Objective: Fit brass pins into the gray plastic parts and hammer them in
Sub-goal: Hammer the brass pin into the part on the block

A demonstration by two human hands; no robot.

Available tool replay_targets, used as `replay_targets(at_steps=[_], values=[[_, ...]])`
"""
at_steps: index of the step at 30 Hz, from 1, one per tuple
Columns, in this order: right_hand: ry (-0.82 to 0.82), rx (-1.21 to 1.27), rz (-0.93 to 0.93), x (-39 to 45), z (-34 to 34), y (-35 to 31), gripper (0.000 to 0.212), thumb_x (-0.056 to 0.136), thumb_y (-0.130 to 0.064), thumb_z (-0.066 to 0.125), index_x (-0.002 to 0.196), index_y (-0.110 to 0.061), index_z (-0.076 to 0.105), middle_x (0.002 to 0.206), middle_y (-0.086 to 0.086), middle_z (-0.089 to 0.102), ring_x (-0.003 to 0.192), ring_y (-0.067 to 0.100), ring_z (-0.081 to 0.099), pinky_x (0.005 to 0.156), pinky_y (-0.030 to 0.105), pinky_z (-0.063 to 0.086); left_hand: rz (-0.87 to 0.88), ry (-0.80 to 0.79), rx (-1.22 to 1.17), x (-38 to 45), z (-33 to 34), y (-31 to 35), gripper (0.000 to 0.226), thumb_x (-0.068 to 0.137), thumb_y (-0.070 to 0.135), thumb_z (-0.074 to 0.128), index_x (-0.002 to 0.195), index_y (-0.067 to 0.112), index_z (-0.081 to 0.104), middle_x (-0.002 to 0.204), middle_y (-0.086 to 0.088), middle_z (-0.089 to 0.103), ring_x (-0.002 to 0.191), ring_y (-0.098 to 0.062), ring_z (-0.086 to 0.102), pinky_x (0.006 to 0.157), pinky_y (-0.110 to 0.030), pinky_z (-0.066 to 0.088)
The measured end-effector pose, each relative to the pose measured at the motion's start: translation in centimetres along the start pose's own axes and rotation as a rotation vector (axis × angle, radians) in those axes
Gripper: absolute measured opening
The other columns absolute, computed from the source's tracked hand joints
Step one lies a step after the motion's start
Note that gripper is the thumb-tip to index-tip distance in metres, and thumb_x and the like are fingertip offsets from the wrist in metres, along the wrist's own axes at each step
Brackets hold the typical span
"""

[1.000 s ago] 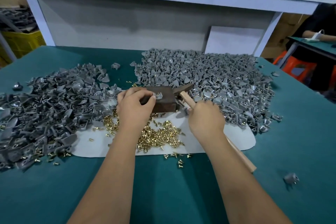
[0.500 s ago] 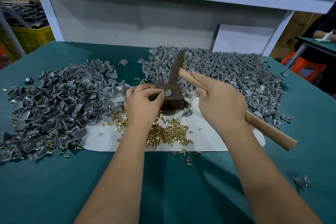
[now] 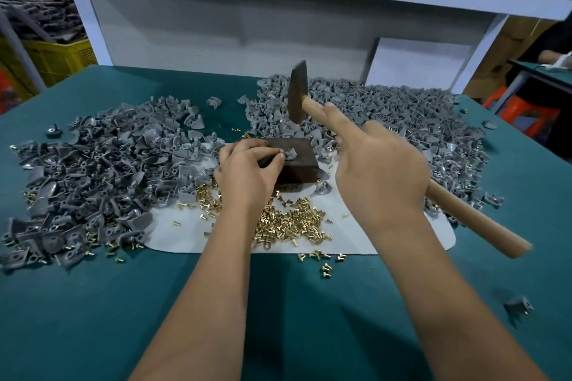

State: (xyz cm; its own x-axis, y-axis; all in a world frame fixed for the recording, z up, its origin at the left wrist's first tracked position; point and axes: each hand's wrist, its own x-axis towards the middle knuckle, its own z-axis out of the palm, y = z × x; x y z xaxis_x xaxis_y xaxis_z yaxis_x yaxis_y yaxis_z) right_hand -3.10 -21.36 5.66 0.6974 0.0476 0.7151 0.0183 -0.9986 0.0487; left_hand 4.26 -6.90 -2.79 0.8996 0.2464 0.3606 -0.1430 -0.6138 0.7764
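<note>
Broadly, the green counter (image 3: 93,303) carried a white mat (image 3: 387,235), with a dark block (image 3: 297,161) standing on the mat's far part. Gray parts (image 3: 93,170) lay heaped left of the block, and a second heap (image 3: 402,120) behind and right of it. Brass pins (image 3: 288,221) were scattered just in front of the block. The right hand (image 3: 382,173) gripped the hammer (image 3: 298,96), head raised above the block, forefinger stretched along the handle. The left hand (image 3: 247,173) had its fingers (image 3: 278,158) pinching one part (image 3: 291,154) on the block's top.
</note>
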Motion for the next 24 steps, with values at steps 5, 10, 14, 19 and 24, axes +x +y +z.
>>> replay_targets(at_steps=[5,10,14,19,24], values=[[-0.246,0.007,-0.048,-1.0,0.4,-0.1,0.061,0.092,-0.019,0.056,0.141,-0.050,0.036,0.074,-0.003,0.048,0.059,0.019,0.037,0.046,0.025,0.021,-0.050,-0.001,0.001,0.1,0.0,0.3,0.017,0.087,0.042,0.069,0.098,0.033,0.077,0.119,0.022,0.059,0.123,-0.012,0.030,0.088,-0.030,0.016],[-0.102,0.072,0.020,0.1,-0.2,-0.4,0.059,0.082,-0.016,0.070,0.133,-0.040,0.053,0.065,0.001,0.053,0.050,0.018,0.034,0.043,0.016,0.016,-0.030,-0.002,0.020,0.1,0.1,0.1,0.020,0.087,0.043,0.068,0.101,0.032,0.077,0.119,0.023,0.058,0.122,-0.010,0.029,0.088,-0.030,0.015],[-0.265,0.043,0.000,-0.4,0.6,-0.4,0.062,0.093,-0.020,0.054,0.141,-0.052,0.031,0.074,-0.004,0.049,0.054,0.019,0.037,0.043,0.024,0.019,-0.051,-0.002,0.011,0.1,0.0,0.4,0.020,0.087,0.042,0.068,0.102,0.030,0.076,0.119,0.021,0.059,0.121,-0.009,0.029,0.088,-0.030,0.016],[-0.137,0.031,0.054,-0.1,1.0,-0.4,0.065,0.086,-0.018,0.065,0.137,-0.049,0.041,0.063,-0.005,0.040,0.040,0.012,0.021,0.041,0.016,0.014,-0.037,0.003,0.002,0.0,0.0,0.2,0.020,0.087,0.041,0.069,0.101,0.029,0.077,0.119,0.021,0.060,0.123,-0.010,0.030,0.088,-0.031,0.017],[-0.272,0.083,0.066,0.2,2.1,0.8,0.058,0.095,-0.022,0.050,0.140,-0.051,0.028,0.069,-0.006,0.049,0.056,0.019,0.042,0.043,0.025,0.025,-0.043,-0.014,0.012,0.0,-0.3,0.3,0.015,0.087,0.042,0.068,0.098,0.035,0.076,0.115,0.025,0.058,0.123,-0.010,0.029,0.088,-0.033,0.017]])
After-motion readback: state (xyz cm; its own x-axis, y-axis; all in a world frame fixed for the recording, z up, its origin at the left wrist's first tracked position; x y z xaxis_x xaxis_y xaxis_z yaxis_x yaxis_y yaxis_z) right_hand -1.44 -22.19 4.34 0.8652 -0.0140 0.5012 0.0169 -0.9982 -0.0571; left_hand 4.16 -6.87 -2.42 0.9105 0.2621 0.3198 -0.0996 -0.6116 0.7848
